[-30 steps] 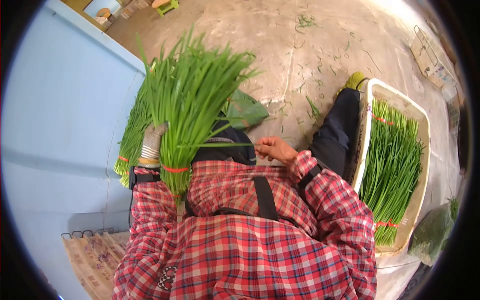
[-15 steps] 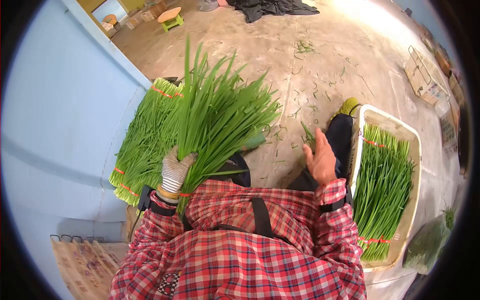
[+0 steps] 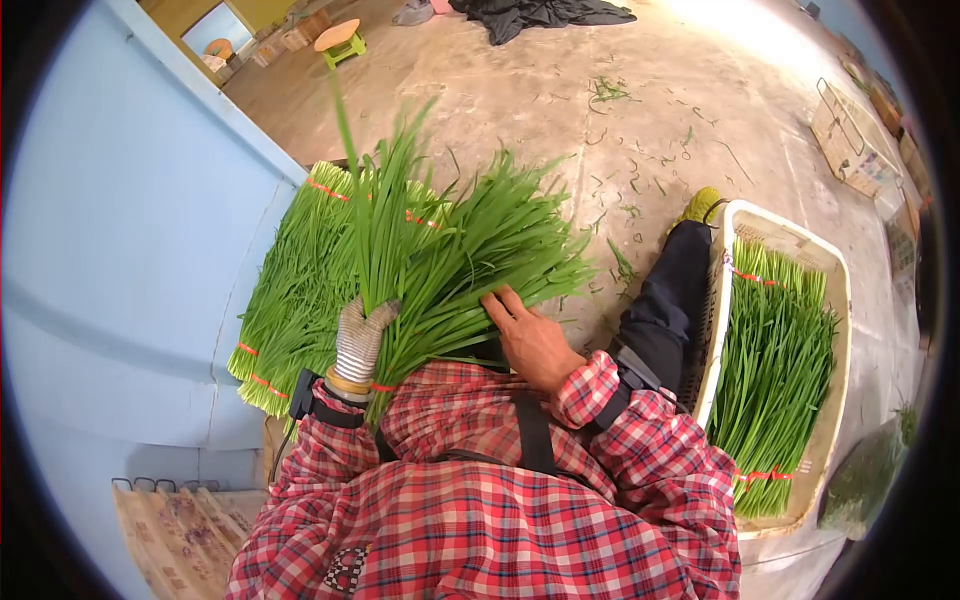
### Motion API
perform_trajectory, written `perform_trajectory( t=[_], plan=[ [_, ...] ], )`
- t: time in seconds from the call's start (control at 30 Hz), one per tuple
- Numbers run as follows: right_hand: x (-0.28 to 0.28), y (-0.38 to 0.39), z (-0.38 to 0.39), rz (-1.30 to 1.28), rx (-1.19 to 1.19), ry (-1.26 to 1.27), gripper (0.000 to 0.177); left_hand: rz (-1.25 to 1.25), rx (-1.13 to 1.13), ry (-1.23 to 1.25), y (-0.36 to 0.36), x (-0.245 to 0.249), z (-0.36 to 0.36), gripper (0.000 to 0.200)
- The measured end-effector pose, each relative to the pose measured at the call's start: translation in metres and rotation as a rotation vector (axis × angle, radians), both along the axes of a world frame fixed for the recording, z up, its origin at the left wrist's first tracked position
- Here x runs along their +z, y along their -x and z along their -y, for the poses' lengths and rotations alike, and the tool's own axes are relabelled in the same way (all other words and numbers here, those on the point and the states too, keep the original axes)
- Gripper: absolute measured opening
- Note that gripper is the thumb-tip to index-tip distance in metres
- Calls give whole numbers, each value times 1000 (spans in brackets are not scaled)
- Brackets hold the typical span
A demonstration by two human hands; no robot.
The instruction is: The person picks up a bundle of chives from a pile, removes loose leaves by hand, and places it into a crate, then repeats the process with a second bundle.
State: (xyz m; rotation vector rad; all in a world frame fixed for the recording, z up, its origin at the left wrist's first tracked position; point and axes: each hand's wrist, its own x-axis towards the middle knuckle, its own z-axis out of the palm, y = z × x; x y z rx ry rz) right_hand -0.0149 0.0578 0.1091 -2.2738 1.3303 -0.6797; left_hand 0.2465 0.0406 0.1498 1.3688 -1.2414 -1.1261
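My left hand (image 3: pixel 358 343), in a striped glove, is closed around the lower part of a bunch of garlic chives (image 3: pixel 490 235). Its long green leaves fan up and to the right, and a red band shows near the stems below the glove. My bare right hand (image 3: pixel 537 342) reaches across from the right, fingers stretched out and touching the right side of the leaves; its thumb is hidden. Beside the wall, left of the bunch, lies a pile of banded chive bundles (image 3: pixel 290 275), partly covered by the held leaves.
At my right stands a white plastic crate (image 3: pixel 846 320) with chive bundles (image 3: pixel 770 375) tied in red. Leaf scraps (image 3: pixel 610 90) litter the concrete floor. A blue wall (image 3: pixel 110 230) borders the left. Farther off are a small stool (image 3: pixel 340 42), a dark cloth (image 3: pixel 540 15) and another crate (image 3: pixel 855 145).
My right hand has moved left and forward from the open space near my knee onto the leaves. The held leaves have spread farther right. My left hand keeps its hold.
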Motion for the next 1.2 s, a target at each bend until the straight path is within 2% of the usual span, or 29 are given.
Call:
perform_trajectory(
  t=[0.17,0.23,0.27,0.33,0.37,0.47,0.6,0.73,0.83,0.9,1.03,1.1,1.13,1.17,1.2],
  plan=[
    [10,6,1,22,-34,57,54,58,6,50,4,-1,-4,26],
    [23,17,4,261,-32,37,43,139,26,96,8,-3,-6,25],
    [27,23,5,259,-29,34,43,138,29,93,11,-3,-7,25],
    [36,33,8,518,-185,135,28,274,13,158,17,3,-11,24],
    [60,32,8,551,-294,221,16,270,14,157,20,5,-13,24],
    [100,32,17,475,-268,320,18,371,3,149,25,11,-13,24],
    [94,18,47,383,-154,417,28,399,-17,163,31,13,-13,25],
    [88,-2,68,361,-146,290,27,370,-33,156,29,9,-13,25],
    [86,-14,75,246,-189,329,19,410,-39,136,35,15,-17,25],
    [74,-17,88,88,-134,517,17,433,-49,131,35,15,-16,25],
    [82,0,92,97,-118,542,7,391,-33,143,31,8,-14,25],
    [85,24,92,668,-287,304,20,393,-31,160,28,7,-12,26],
    [85,42,97,832,-344,177,24,397,-26,177,25,6,-11,27],
    [83,64,97,995,-405,46,29,504,-49,142,17,4,-9,40],
    [85,88,85,959,-388,-81,28,502,-56,134,12,1,-11,40]
  ],
)
